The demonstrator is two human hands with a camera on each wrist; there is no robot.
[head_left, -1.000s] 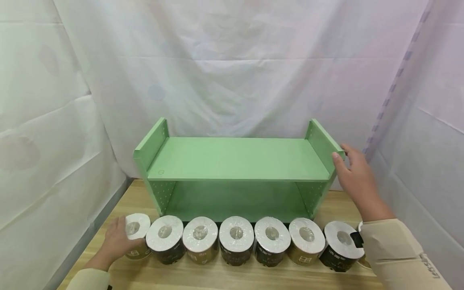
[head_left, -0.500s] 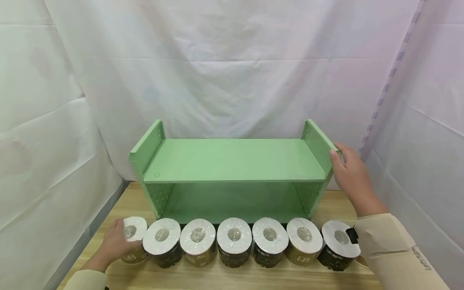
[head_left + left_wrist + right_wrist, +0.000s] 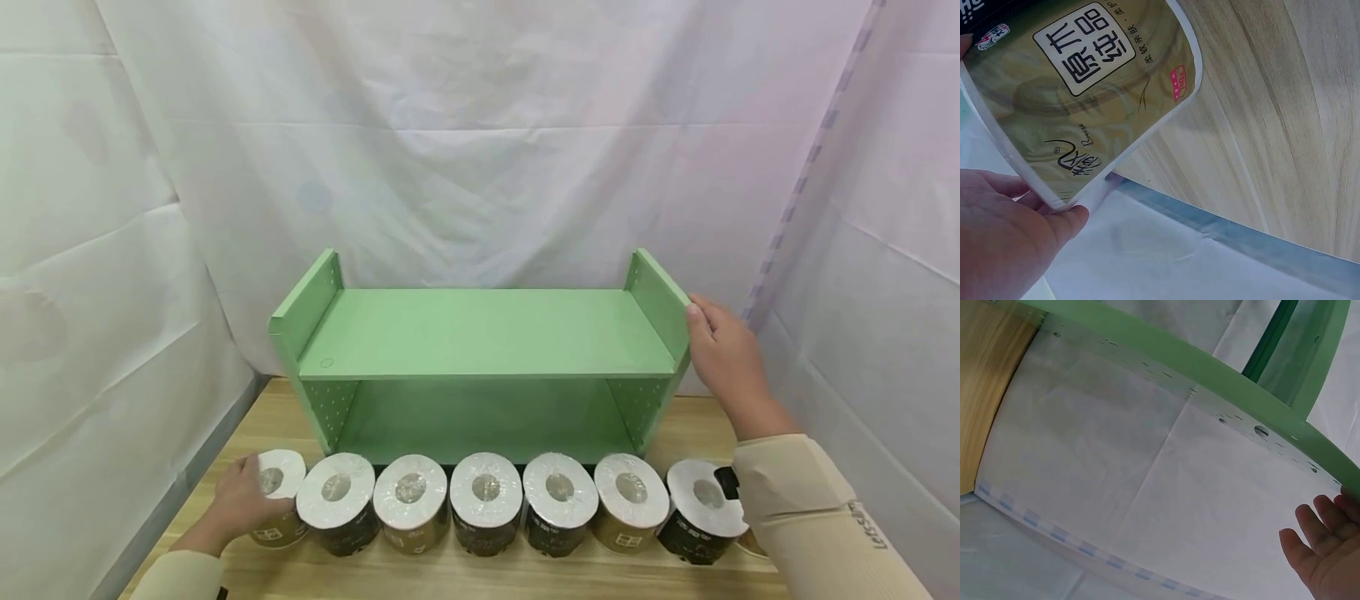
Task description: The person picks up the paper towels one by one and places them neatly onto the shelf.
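Behind the surface and down both sides hangs white cloth (image 3: 480,183), creased, with faint coloured dots. The pale wood-grained surface (image 3: 495,579) meets it along its back and left edges. Towards the back edge stands a light-green, flat-boarded shelf unit (image 3: 487,333): two upright side panels dotted with small holes rise above a broad upper board, which bears a small round outline near its front left corner, and an open compartment lies below. A row of white toilet rolls (image 3: 483,533) in gold or black printed wrappers stands upright before the unit, running from near the surface's left edge towards the right; glossy film covers several of the tops, and a beige sleeve (image 3: 825,517) partly hides the roll at the right end. The right hand (image 3: 727,362) has its grip clamped on the upper front corner of the unit's right panel, some fingers spread clear of it. The left hand (image 3: 238,502) has its grip closed around the edge of the leftmost gold-wrapped roll (image 3: 1094,100), which stands near the surface's left edge. That wrapper shows a pale box of dark characters, cursive lettering and a small red label.
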